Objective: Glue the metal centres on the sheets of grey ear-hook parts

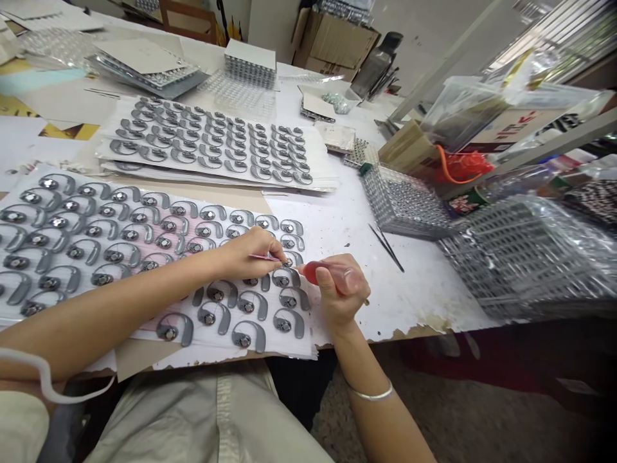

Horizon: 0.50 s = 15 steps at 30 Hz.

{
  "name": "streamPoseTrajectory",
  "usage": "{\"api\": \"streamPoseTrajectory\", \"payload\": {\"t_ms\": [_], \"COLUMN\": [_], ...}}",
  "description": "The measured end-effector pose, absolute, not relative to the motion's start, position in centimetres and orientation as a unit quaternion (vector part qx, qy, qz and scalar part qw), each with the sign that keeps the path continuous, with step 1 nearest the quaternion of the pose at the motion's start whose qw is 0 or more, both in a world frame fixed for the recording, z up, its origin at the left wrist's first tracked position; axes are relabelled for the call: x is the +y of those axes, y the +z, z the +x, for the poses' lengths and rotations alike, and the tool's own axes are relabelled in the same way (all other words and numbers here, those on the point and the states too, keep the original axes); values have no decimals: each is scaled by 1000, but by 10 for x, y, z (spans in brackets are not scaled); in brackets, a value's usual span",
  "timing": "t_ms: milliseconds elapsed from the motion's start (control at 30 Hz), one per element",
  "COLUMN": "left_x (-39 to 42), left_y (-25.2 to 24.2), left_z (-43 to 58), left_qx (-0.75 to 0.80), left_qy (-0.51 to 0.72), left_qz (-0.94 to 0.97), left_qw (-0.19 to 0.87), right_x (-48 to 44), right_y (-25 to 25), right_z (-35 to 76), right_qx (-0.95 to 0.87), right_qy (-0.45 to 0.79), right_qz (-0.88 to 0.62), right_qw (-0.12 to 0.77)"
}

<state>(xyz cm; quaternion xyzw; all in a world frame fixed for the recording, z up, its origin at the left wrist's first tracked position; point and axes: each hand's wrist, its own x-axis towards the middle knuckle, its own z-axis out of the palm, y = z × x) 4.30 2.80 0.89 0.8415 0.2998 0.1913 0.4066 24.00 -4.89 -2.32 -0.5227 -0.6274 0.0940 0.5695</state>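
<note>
My left hand (pixel 253 251) is closed around a thin pinkish tool (pixel 264 258), perhaps tweezers, above the right side of the front sheet. In my closed right hand (pixel 343 299) is a red translucent squeeze bottle (pixel 332 275), tilted with its narrow tip toward the left fingers. Both hands meet over one small grey part (pixel 288 262). Rows of grey hook-shaped pieces, like ear-hook earphone shells (pixel 248 302), lie on the white sheet (pixel 263 344), each with a shiny round end. My left forearm hides some of them.
Behind lies a second stack of sheets (pixel 216 173) with similar pieces. Dark tweezers (pixel 386 247) rest on the table to the right, near clear-wrapped trays (pixel 405 199) and a larger wrapped stack (pixel 530 257). A cardboard box (pixel 337 48) stands at the back.
</note>
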Motion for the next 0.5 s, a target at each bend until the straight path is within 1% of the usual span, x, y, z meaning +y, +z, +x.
{"api": "streamPoseTrajectory", "payload": {"t_ms": [133,367,500], "left_x": [28,28,27], "left_y": [6,6,8], "left_z": [42,41,42], "left_qx": [296,287,289], "left_qy": [196,202,204], "left_qz": [840,840,838], "left_qw": [409,413,416], "right_x": [-49,-48,-48], "right_y": [-22,-23,-23], "right_z": [239,237,238], "right_qx": [-633,-650,-651], "right_qy": [92,51,51], "right_qz": [-508,-506,-507], "right_qw": [577,566,563]}}
